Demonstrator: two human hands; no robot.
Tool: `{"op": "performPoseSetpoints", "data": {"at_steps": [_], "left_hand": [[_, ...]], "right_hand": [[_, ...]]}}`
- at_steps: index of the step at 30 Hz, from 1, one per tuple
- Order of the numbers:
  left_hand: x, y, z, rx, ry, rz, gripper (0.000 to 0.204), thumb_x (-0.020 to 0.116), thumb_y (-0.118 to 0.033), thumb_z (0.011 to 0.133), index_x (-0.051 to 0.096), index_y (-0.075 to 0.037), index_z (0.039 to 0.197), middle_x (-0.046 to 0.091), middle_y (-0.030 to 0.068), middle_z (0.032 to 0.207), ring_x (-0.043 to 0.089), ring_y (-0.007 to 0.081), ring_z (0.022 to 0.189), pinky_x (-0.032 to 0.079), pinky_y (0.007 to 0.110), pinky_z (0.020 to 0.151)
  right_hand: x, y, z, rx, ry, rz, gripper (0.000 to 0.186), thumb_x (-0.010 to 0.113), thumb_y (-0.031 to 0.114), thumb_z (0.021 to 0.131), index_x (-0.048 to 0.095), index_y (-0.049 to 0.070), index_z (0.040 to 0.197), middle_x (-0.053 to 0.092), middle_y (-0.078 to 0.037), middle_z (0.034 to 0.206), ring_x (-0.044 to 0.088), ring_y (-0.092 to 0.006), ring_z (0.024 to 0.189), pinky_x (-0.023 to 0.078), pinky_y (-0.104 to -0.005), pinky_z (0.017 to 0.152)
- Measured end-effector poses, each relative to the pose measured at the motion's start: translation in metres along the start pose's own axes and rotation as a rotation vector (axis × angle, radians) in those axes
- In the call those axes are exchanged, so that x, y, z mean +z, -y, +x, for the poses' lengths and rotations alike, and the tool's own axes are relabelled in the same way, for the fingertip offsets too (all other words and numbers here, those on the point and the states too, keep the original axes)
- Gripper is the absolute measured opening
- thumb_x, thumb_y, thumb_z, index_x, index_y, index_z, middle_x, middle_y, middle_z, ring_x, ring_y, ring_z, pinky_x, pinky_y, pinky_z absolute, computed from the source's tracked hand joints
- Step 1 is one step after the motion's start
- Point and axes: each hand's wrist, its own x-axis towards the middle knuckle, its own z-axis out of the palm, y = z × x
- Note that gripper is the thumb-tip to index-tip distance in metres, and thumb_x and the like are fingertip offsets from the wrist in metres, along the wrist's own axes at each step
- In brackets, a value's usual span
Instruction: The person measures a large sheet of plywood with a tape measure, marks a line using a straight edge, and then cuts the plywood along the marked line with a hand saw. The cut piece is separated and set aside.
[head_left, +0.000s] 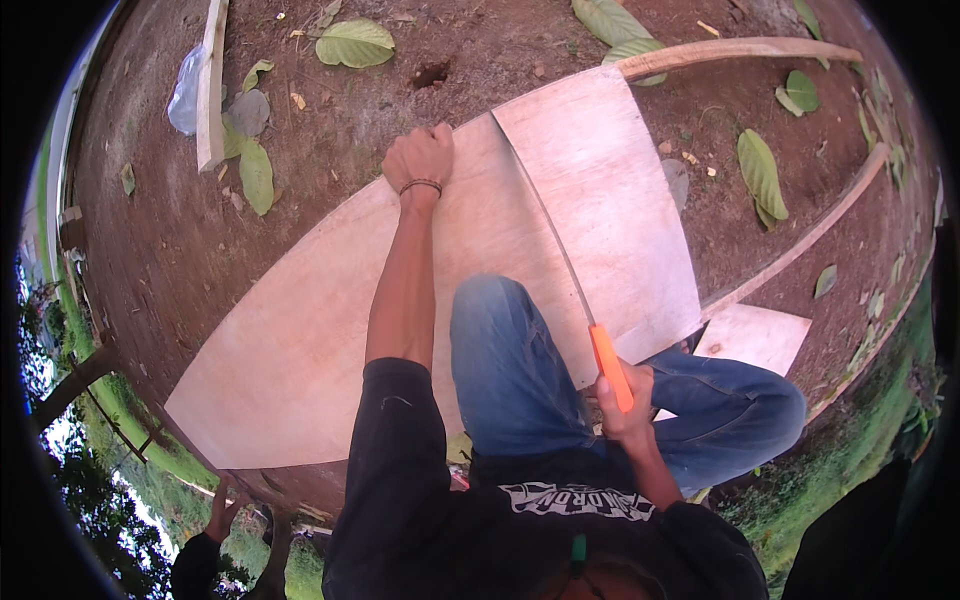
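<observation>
A large pale plywood sheet (300,340) lies across the ground in front of me, and one of my knees rests over it. My left hand (420,160) is closed on the sheet's far edge, its fingers partly hidden there. In my right hand (630,400) is the orange handle of a handsaw (611,368), near the sheet's close edge. The saw's thin blade shows edge-on, along a dark line that runs to the far edge. Where blade ends and cut begins, I cannot tell. To the right of the line the plywood section (610,190) sits slightly askew.
Long wooden battens lie at the upper left (211,90), upper right (750,48) and right (800,240). A smaller plywood piece (755,337) is beyond my right knee. Large green leaves (355,44) litter the soil. Another person's hand (222,515) shows at lower left.
</observation>
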Motion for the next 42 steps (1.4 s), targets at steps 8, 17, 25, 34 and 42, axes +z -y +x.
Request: {"op": "performPoseSetpoints", "data": {"at_steps": [8,17,25,34,42], "left_hand": [[0.007,-0.013,0.002,0.04,0.001,-0.013,0.052,0.044,-0.041,0.089,0.079,-0.002,0.092,0.072,0.0276,0.093,0.072,0.0424,0.09,0.056,0.049,0.083],[0.002,-0.001,0.0,0.02,-0.049,-0.025,0.052,0.045,-0.04,0.089,0.078,0.0,0.087,0.072,0.027,0.087,0.073,0.042,0.085,0.057,0.048,0.079],[-0.005,-0.007,-0.001,0.006,0.002,0.008,0.052,0.045,-0.04,0.089,0.078,0.001,0.088,0.073,0.0257,0.087,0.074,0.0396,0.085,0.058,0.047,0.077],[0.002,-0.001,0.002,0.018,-0.047,0.004,0.052,0.046,-0.041,0.089,0.079,-0.001,0.09,0.073,0.0259,0.088,0.073,0.0409,0.086,0.058,0.048,0.078],[0.002,-0.009,0.003,0.035,-0.009,-0.037,0.052,0.045,-0.041,0.089,0.079,-0.002,0.09,0.073,0.0265,0.09,0.073,0.0414,0.089,0.057,0.048,0.08]], "right_hand": [[0.054,-0.023,0.158,-0.012,-0.032,0.055,0.036,0.061,0.019,0.095,0.049,-0.003,0.069,0.04,-0.005,0.055,0.036,-0.0103,0.052,0.032,-0.0341,0.048],[0.039,-0.017,0.119,-0.012,0.054,0.0,0.029,0.058,0.016,0.094,0.056,-0.003,0.073,0.042,-0.003,0.054,0.04,-0.0094,0.051,0.033,-0.0314,0.048],[0.002,-0.004,0.02,0.021,0.051,0.04,0.033,0.054,0.02,0.096,0.06,-0.005,0.075,0.047,-0.001,0.054,0.044,-0.0068,0.051,0.033,-0.0285,0.048],[0.033,-0.03,0.109,0.025,0.051,0.048,0.035,0.057,0.019,0.098,0.051,-0.001,0.07,0.042,0.0,0.057,0.039,-0.0072,0.054,0.031,-0.0302,0.049],[0.048,-0.007,0.164,0.056,0.013,0.083,0.034,0.059,0.018,0.097,0.051,-0.001,0.07,0.042,-0.002,0.055,0.039,-0.0078,0.054,0.032,-0.0315,0.049]]}}
